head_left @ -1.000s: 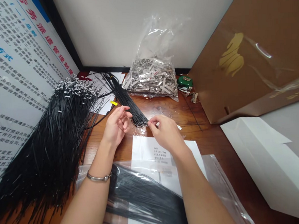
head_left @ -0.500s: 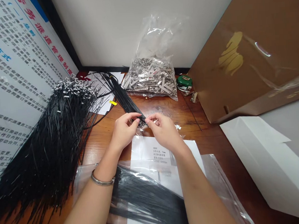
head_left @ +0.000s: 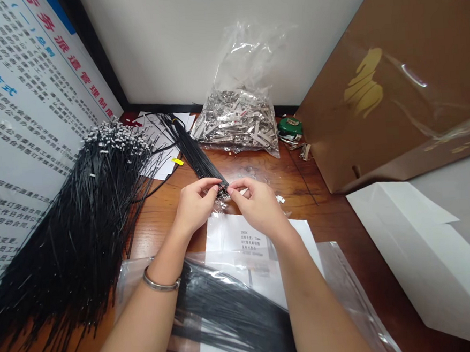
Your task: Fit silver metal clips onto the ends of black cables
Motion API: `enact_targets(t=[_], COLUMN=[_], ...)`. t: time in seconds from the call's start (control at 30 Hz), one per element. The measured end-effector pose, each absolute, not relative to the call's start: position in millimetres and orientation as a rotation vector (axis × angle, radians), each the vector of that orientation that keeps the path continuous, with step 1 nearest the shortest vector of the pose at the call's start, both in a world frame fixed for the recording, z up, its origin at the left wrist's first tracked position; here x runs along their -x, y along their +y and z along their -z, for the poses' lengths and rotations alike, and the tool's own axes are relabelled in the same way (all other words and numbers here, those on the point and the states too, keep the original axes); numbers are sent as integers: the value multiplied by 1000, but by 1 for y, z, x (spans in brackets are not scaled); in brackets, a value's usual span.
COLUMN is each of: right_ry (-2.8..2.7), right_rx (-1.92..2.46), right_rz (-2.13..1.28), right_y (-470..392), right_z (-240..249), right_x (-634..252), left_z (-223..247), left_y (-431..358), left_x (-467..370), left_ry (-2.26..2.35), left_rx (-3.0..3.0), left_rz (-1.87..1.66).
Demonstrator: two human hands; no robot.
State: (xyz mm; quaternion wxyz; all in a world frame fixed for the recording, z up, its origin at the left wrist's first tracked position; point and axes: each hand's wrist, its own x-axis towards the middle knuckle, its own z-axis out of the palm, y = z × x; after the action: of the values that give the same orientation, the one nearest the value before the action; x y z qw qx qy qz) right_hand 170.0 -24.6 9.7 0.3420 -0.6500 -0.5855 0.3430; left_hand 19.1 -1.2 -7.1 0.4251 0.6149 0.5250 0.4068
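A slim bundle of black wires [head_left: 195,152] slants across the table, its near ends at my fingertips. My left hand [head_left: 194,204] has thumb and index finger closed at the left side of those ends. My right hand [head_left: 258,202] pinches at the right side of the ends, its fingertips almost meeting the left ones. A small white piece [head_left: 244,192] shows at my right fingers; I cannot tell what it is. Just below the fingers, the wire tips look shiny and lie over crumpled clear plastic [head_left: 221,205].
To the left stands a large heap of black wires with white ends [head_left: 73,219]. Behind are a clear bag of metal pieces [head_left: 239,116] and a green tape measure [head_left: 290,126]. Bagged black wires [head_left: 232,310] lie under my forearms. A brown box [head_left: 406,89] and white box [head_left: 426,259] flank the right.
My left fingertips have shifted slightly right, nearer to my right fingertips at the wire ends. Everything else looks the same.
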Motion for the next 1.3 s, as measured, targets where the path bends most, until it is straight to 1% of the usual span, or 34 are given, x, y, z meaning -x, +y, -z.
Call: enact_targets(t=[0.23,0.6,0.73,0.97,1.2,1.3], right_ry=[-1578,-1439,-1410,-1597,-1632,-1645], right_rx=[1713,1654,1485,1207,1218,1162], right_rz=[-838,-840,-966,-1279,-1288,-1364], right_y=[-26,-25,-27,-31,-31,-31], right_z=[-11,-14,-14,-17,-19,-20], right_x=[-169,-168,-168,-169,-169,-168], left_z=[6,7,6,4,4,1], left_y=[-1,-2,-2,0,1,1], left_x=[-19,-20,-20,-19,-19,-20], left_ry=[1317,1332,1313,1299,1238,1229], left_rx=[-1507,-1514,-1468,-1401,-1193,-1210], left_rz=[-1036,-996,-981,-968,-1020,-1040])
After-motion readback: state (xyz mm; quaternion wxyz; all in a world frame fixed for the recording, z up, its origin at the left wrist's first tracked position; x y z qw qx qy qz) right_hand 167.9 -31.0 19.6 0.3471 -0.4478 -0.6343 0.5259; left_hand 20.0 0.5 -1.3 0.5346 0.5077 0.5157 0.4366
